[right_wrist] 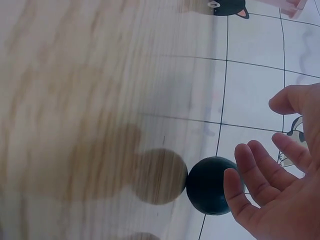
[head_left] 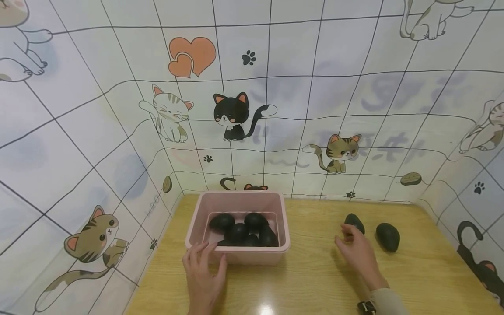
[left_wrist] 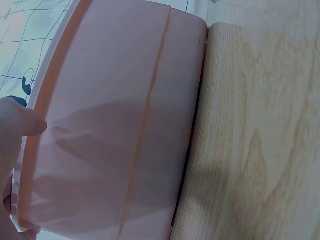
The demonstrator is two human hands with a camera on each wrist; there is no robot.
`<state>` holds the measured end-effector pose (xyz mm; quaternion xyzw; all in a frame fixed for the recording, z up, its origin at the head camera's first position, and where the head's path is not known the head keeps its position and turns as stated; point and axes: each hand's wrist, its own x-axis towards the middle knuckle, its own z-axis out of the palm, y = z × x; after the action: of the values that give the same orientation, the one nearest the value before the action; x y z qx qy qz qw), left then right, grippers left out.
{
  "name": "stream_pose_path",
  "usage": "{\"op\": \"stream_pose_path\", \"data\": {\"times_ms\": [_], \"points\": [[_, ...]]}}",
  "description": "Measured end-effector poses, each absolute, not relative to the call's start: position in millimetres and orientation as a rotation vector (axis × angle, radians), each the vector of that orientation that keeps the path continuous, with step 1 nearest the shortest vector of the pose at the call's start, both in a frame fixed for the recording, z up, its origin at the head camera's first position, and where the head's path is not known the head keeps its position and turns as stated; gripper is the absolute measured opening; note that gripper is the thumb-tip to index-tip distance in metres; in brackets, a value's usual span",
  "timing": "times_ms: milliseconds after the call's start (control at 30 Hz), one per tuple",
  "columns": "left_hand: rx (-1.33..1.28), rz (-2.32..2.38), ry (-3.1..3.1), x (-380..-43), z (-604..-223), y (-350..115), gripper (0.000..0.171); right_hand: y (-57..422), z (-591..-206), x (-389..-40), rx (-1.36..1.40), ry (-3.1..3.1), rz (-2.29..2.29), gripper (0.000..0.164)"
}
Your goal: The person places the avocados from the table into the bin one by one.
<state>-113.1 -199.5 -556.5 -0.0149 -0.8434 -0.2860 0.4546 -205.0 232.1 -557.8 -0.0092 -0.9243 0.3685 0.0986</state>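
A pink plastic bin stands on the table with several dark green avocados lying inside. My left hand holds its front rim near the left corner, fingers over the edge; in the left wrist view the thumb lies against the bin's outer wall. On the right, my right hand hovers at an avocado, which the fingers partly cover. The right wrist view shows that hand with fingers spread, overlapping a dark avocado; contact is unclear. A second avocado lies just right of the hand.
The wooden table ends at a wall covered in a grid-and-cat print, which also rises along the left and right sides. The bin stands near the back left of the table.
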Motion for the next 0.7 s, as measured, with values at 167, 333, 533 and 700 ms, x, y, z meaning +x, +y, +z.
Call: {"op": "stream_pose_path", "data": {"times_ms": [167, 333, 533, 700], "points": [[-0.009, -0.730, -2.123, -112, -556, -199, 0.041, 236, -558, -206, -0.040, -2.726, 1.069, 0.050], [0.002, -0.759, -2.149, -111, -555, -199, 0.040, 242, -560, -208, -0.040, -2.695, 1.002, 0.047], [-0.035, -0.722, -2.093, -114, -556, -199, 0.041, 246, -562, -211, -0.081, -2.644, 0.966, 0.045], [-0.038, -0.707, -2.074, -114, -557, -199, 0.042, 249, -562, -210, -0.113, -2.645, 0.968, 0.046]]}}
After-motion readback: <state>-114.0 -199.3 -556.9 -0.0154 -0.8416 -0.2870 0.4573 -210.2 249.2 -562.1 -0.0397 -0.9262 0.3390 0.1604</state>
